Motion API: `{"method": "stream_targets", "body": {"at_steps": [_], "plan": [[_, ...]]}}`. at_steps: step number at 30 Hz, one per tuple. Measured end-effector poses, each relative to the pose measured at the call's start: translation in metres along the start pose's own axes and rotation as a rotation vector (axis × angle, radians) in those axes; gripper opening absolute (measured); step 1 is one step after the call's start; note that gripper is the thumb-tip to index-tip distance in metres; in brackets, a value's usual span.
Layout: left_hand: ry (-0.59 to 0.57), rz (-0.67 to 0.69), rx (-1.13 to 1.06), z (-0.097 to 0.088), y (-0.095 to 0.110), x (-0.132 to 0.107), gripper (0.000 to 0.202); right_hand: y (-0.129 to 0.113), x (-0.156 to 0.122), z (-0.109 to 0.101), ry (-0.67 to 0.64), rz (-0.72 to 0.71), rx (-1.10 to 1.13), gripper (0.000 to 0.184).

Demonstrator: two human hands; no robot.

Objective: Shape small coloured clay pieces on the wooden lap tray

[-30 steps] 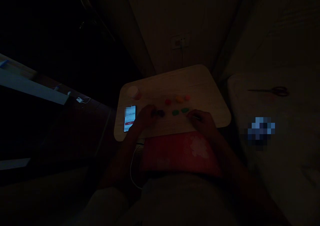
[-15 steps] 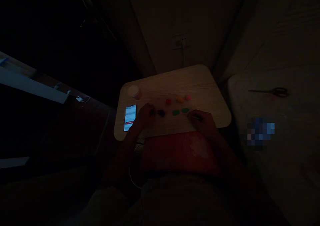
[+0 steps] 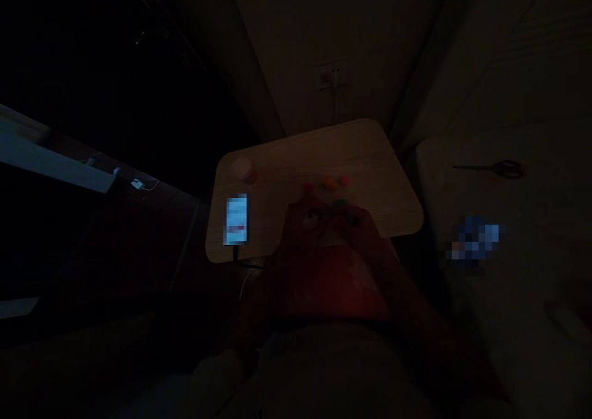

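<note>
Left hand [image 3: 298,224] shifted rightward, now beside right hand [image 3: 361,223] near green lump [image 3: 341,203]; both grips too dark to tell; two-handed handling likely.

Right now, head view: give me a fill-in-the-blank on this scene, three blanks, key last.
1. Of the two hands, the ____ one is nearer the phone.
2. In the picture, the scissors lie to the ____ of the table.
3. Between the red lump and the pink lump sits one coloured ____.

Missing words: left; right; orange.
</note>
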State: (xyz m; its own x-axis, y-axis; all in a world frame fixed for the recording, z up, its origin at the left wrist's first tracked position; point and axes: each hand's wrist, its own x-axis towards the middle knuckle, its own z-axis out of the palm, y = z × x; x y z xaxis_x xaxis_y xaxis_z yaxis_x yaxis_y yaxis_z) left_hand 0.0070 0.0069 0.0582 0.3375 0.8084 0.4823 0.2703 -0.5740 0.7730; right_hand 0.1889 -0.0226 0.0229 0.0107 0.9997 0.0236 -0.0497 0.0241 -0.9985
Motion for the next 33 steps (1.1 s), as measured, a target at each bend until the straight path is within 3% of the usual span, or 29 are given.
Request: {"method": "stream_targets", "body": {"at_steps": [3,6,12,21,28,33], "plan": [[0.068,0.079,-0.015,0.023,-0.003,-0.002,0.017,0.003,0.001,0.000,0.045,0.063,0.077,0.036],[0.085,0.092,-0.042,0.032,-0.009,-0.007,0.019,0.007,0.000,-0.006,0.020,0.104,0.146,0.040],[0.094,0.016,-0.120,0.034,-0.015,-0.013,0.029,0.005,-0.001,-0.013,0.014,0.143,0.125,0.036],[0.088,0.010,-0.173,0.039,-0.022,-0.012,0.020,-0.001,0.002,-0.011,0.040,0.148,0.132,0.032],[0.040,0.095,-0.103,0.041,-0.019,-0.010,0.018,0.010,0.004,-0.017,0.080,0.147,0.150,0.024],[0.019,0.112,-0.036,0.043,-0.019,-0.009,0.024,0.015,0.004,-0.019,0.068,0.154,0.167,0.028]]}}
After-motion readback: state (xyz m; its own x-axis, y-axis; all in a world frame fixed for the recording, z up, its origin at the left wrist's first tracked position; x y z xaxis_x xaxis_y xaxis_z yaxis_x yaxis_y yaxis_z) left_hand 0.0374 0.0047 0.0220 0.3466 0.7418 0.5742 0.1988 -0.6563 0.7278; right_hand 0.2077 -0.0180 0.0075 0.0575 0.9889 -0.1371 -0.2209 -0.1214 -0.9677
